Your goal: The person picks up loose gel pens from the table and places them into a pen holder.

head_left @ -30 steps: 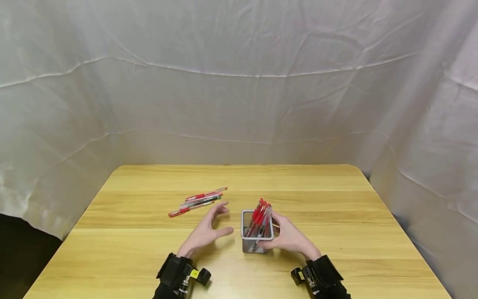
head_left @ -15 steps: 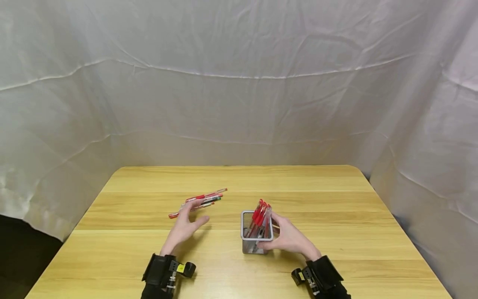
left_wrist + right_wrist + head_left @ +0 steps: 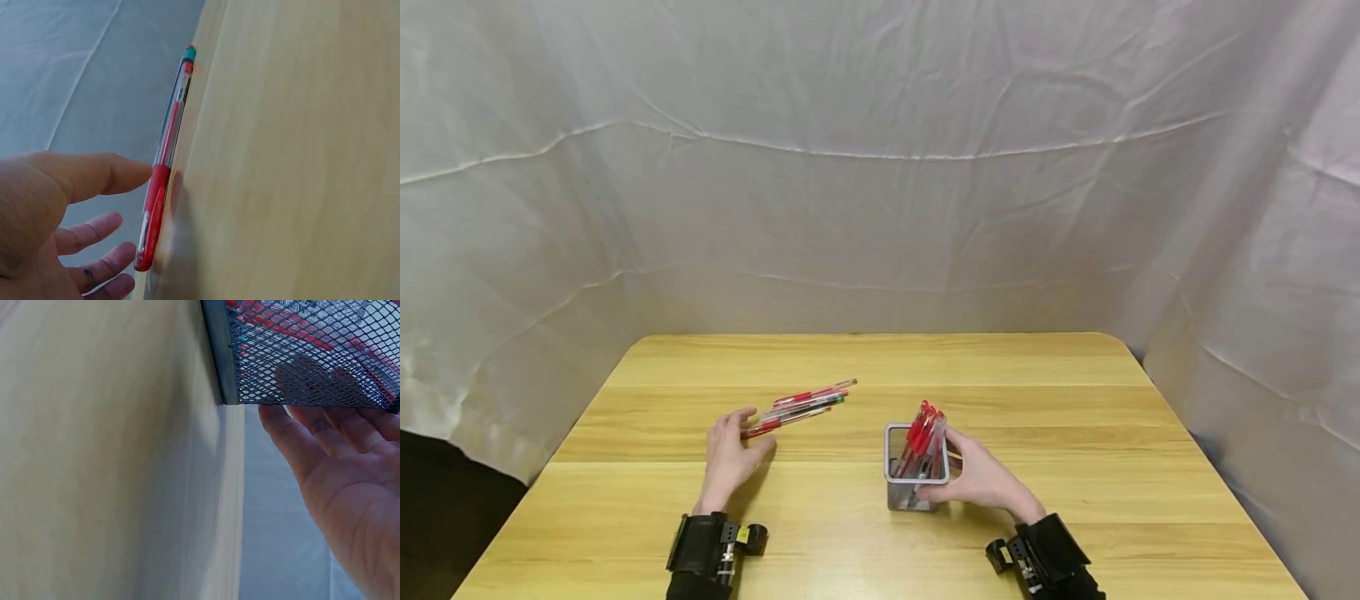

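Note:
My left hand [image 3: 728, 460] is at the cap end of a red-capped pen [image 3: 763, 427], the nearest of several pens lying side by side. In the left wrist view its thumb and fingers are spread apart, and one fingertip reaches the edge of the pen's red cap [image 3: 153, 194]. My right hand [image 3: 977, 475] holds a silver mesh pen holder [image 3: 898, 493] by its right side, thumb in front and fingers behind. Red-capped pens [image 3: 919, 437] lean inside the holder. In the right wrist view, the fingers lie along the mesh wall [image 3: 300, 369].
The other loose pens [image 3: 812, 396], red-capped ones and one with a green end, lie behind the nearest pen on the wooden table [image 3: 1037, 383]. A pale cloth [image 3: 880, 208] hangs past the table's far edge and at both sides.
My left hand has moved left, passing over the loose pens, and come down at the cap end of the nearest one. The right hand and the pen holder have stayed in place.

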`<move>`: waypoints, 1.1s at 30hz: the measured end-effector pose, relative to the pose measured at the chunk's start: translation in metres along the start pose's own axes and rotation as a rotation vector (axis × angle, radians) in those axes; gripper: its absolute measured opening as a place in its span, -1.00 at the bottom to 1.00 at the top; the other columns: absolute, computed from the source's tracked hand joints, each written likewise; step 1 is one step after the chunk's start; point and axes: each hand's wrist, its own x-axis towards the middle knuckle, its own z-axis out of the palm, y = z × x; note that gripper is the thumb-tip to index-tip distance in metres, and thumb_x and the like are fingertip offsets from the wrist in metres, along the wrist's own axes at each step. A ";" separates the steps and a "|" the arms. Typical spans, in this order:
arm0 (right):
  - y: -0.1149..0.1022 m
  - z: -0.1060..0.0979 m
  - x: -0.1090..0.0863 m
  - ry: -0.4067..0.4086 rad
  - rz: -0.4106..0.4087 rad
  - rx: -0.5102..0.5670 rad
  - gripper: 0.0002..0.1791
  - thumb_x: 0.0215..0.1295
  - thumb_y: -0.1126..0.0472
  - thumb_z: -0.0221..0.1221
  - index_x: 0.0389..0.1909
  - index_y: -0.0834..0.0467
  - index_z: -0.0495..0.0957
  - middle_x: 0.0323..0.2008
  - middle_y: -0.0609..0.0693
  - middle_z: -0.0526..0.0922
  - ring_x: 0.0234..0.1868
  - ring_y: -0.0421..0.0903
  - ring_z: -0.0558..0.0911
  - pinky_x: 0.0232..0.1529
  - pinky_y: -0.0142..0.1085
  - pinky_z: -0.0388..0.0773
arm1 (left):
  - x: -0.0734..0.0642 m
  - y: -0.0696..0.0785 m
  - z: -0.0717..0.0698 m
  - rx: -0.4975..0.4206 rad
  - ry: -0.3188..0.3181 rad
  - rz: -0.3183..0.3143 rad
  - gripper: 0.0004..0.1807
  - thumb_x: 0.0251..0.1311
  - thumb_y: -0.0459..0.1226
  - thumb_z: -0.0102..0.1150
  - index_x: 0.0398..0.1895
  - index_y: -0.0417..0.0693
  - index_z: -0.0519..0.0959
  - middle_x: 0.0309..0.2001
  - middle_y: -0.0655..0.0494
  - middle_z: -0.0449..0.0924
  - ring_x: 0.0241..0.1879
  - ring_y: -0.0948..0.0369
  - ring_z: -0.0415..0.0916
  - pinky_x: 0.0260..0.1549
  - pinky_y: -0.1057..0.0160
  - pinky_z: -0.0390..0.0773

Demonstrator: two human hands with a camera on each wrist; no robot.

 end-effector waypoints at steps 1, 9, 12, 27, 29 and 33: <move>0.000 0.000 0.000 0.000 0.000 -0.001 0.06 0.02 0.07 0.51 0.49 0.28 0.18 0.23 0.23 0.57 0.30 0.25 0.53 0.35 0.16 0.46 | 0.000 -0.001 -0.001 0.001 -0.001 -0.008 -0.31 0.22 -0.29 0.26 0.38 -0.36 0.28 0.31 -0.46 0.23 0.41 -0.34 0.01 0.39 -0.34 0.13; 0.000 0.000 0.000 0.006 -0.002 -0.012 0.06 0.01 0.06 0.51 0.48 0.27 0.19 0.22 0.23 0.57 0.30 0.25 0.53 0.35 0.17 0.46 | 0.003 -0.006 -0.002 0.009 0.008 -0.039 -0.33 0.21 -0.28 0.25 0.33 -0.41 0.27 0.31 -0.48 0.19 0.40 -0.36 -0.02 0.38 -0.34 0.11; 0.001 0.000 0.000 0.009 -0.003 -0.016 0.06 0.01 0.06 0.52 0.48 0.28 0.19 0.22 0.23 0.58 0.30 0.26 0.53 0.34 0.18 0.46 | 0.003 -0.006 -0.001 0.010 0.008 -0.048 -0.35 0.21 -0.29 0.23 0.31 -0.41 0.27 0.31 -0.47 0.18 0.41 -0.35 -0.05 0.40 -0.32 0.07; 0.002 -0.001 0.000 0.001 -0.004 0.007 0.06 0.03 0.08 0.51 0.49 0.29 0.16 0.25 0.27 0.54 0.33 0.32 0.48 0.37 0.21 0.41 | -0.001 -0.004 -0.003 0.043 0.018 0.012 -0.55 0.25 -0.34 0.28 0.13 -0.43 0.48 0.13 -0.42 0.40 0.32 -0.31 0.12 0.37 -0.27 0.12; 0.002 -0.001 0.000 0.003 -0.004 0.001 0.06 0.03 0.07 0.51 0.49 0.28 0.17 0.24 0.26 0.54 0.33 0.31 0.48 0.37 0.22 0.41 | -0.001 -0.004 -0.003 0.055 0.027 0.030 -0.61 0.23 -0.35 0.29 0.06 -0.43 0.53 0.06 -0.39 0.45 0.27 -0.29 0.18 0.34 -0.25 0.14; 0.002 -0.001 -0.001 0.010 -0.006 -0.013 0.05 0.02 0.07 0.51 0.48 0.27 0.19 0.23 0.25 0.56 0.32 0.31 0.49 0.36 0.22 0.42 | -0.002 -0.004 -0.002 0.064 0.046 0.052 -0.68 0.20 -0.38 0.31 -0.02 -0.41 0.58 0.02 -0.38 0.49 0.21 -0.27 0.25 0.29 -0.23 0.18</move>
